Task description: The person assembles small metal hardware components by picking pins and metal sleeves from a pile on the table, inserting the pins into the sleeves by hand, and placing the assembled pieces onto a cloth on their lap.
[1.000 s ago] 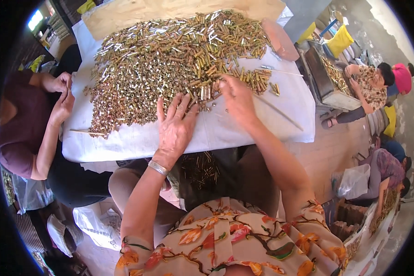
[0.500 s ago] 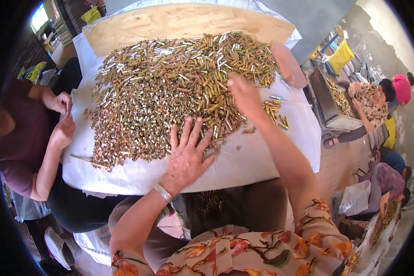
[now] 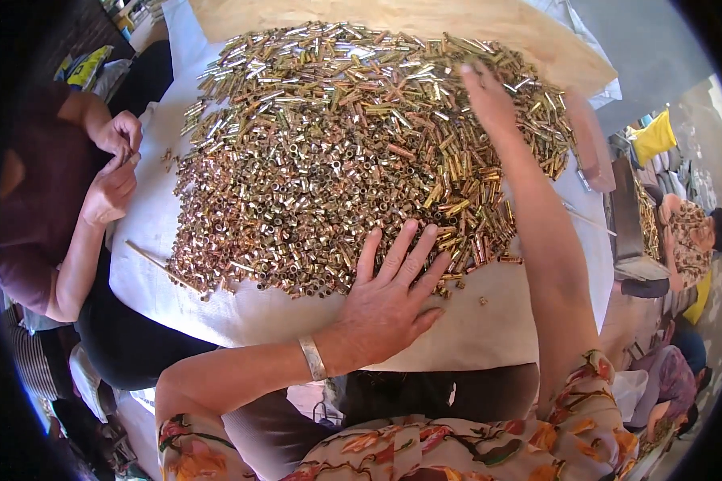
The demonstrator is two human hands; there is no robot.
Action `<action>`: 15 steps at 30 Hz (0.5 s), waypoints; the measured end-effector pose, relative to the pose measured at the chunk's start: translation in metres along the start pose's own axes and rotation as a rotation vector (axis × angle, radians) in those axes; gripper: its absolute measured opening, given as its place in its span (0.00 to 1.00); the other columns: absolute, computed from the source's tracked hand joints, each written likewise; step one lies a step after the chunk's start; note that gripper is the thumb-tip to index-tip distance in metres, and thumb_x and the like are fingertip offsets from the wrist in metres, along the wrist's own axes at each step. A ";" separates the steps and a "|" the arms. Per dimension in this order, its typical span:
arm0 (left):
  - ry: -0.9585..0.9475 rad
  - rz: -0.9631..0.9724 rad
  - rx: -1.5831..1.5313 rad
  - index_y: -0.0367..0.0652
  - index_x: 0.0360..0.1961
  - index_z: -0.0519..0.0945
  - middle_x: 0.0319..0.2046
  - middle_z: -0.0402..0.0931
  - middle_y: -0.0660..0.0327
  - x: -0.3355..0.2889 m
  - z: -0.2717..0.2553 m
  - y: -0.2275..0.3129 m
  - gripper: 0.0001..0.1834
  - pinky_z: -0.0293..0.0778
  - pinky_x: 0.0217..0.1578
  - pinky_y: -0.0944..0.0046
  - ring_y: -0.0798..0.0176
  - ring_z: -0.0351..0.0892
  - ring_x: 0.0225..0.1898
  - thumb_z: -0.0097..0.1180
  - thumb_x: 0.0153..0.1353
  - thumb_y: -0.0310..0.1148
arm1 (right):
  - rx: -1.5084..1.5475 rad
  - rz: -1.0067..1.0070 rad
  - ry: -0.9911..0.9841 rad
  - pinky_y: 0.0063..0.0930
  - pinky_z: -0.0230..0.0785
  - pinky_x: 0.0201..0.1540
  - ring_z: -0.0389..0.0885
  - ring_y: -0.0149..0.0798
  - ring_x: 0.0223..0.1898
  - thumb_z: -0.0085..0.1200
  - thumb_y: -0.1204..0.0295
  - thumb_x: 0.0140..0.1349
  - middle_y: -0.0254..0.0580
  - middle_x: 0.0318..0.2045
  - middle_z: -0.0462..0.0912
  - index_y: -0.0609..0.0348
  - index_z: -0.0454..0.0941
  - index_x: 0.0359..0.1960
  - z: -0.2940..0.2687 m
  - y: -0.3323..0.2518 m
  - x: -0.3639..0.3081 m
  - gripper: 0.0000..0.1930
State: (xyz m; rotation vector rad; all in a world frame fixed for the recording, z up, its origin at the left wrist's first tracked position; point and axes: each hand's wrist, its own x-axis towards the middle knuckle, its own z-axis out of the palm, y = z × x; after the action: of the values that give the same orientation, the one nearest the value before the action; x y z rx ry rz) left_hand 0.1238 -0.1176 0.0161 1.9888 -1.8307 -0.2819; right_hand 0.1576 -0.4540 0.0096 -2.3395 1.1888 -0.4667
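Observation:
A broad layer of small brass-coloured metal tubes [image 3: 297,152] covers the white-sheeted table [image 3: 457,337]. Many tubes in the near left part stand on end with round openings up; those at the far side and right lie flat. My left hand [image 3: 385,301] rests palm down at the near edge of the layer, fingers spread and fingertips touching the tubes. Reaching over the far right part, my right hand [image 3: 493,100] is slightly blurred, fingers stretched out among the lying tubes, with nothing seen held. My right forearm hides part of the table's right side.
A pinkish block [image 3: 590,140] borders the tubes at right, and a wooden board [image 3: 425,18] at the far side. Thin sticks lie at left [image 3: 160,264] and right [image 3: 587,216]. At left, a co-worker's hands [image 3: 116,172] pinch something small. Other people sit farther right.
The whole view has shifted, so the table sits farther right. My right hand has moved away from me, deeper over the tubes. My left hand stays near the front edge, fingers spread.

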 end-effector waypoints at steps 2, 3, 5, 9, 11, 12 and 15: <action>0.001 0.019 -0.006 0.46 0.64 0.63 0.69 0.47 0.50 0.006 0.001 0.001 0.36 0.37 0.65 0.37 0.46 0.40 0.71 0.57 0.57 0.49 | 0.032 -0.009 -0.091 0.49 0.48 0.67 0.62 0.52 0.65 0.26 0.35 0.63 0.47 0.63 0.65 0.38 0.56 0.68 0.006 -0.035 -0.012 0.36; 0.010 0.009 -0.011 0.46 0.64 0.64 0.69 0.47 0.49 0.005 0.001 0.003 0.36 0.36 0.65 0.37 0.46 0.41 0.71 0.57 0.57 0.49 | 0.031 -0.036 -0.128 0.51 0.45 0.68 0.61 0.51 0.65 0.27 0.36 0.64 0.47 0.64 0.65 0.37 0.55 0.68 0.014 -0.050 -0.017 0.35; 0.021 0.041 -0.016 0.46 0.63 0.64 0.68 0.48 0.49 0.006 0.003 0.007 0.35 0.36 0.65 0.37 0.46 0.41 0.71 0.57 0.57 0.48 | 0.093 -0.089 -0.255 0.51 0.41 0.69 0.59 0.53 0.66 0.29 0.37 0.64 0.47 0.66 0.61 0.38 0.54 0.68 0.026 -0.065 -0.009 0.35; 0.034 0.020 -0.023 0.47 0.61 0.67 0.68 0.49 0.48 0.001 0.006 0.004 0.32 0.37 0.65 0.37 0.45 0.43 0.70 0.57 0.57 0.47 | 0.187 -0.205 -0.407 0.55 0.39 0.69 0.48 0.51 0.70 0.33 0.40 0.65 0.43 0.69 0.54 0.41 0.58 0.67 0.039 -0.099 -0.022 0.33; 0.028 -0.031 -0.007 0.47 0.62 0.67 0.68 0.49 0.48 -0.005 0.005 0.002 0.33 0.37 0.65 0.37 0.45 0.43 0.70 0.58 0.57 0.46 | 0.465 -0.312 -0.401 0.49 0.53 0.67 0.58 0.48 0.67 0.37 0.45 0.67 0.47 0.64 0.64 0.44 0.65 0.63 0.020 -0.101 -0.025 0.28; 0.018 -0.029 -0.018 0.47 0.62 0.66 0.68 0.49 0.48 -0.005 0.005 0.003 0.33 0.38 0.65 0.36 0.45 0.42 0.70 0.59 0.56 0.45 | 0.457 -0.241 -0.253 0.43 0.61 0.63 0.64 0.42 0.64 0.42 0.48 0.67 0.45 0.60 0.70 0.45 0.69 0.60 0.010 -0.086 -0.017 0.25; -0.002 0.033 -0.045 0.47 0.62 0.66 0.68 0.48 0.48 0.006 0.004 0.010 0.34 0.38 0.64 0.35 0.45 0.42 0.71 0.60 0.55 0.46 | -0.174 -0.168 0.350 0.41 0.67 0.53 0.78 0.47 0.50 0.46 0.62 0.62 0.44 0.49 0.80 0.51 0.78 0.51 -0.023 0.050 0.061 0.18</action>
State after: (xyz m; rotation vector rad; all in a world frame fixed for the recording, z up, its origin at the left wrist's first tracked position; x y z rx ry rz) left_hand 0.1136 -0.1250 0.0179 1.9271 -1.8404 -0.3132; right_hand 0.1474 -0.5355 0.0066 -2.5938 1.2304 -0.8942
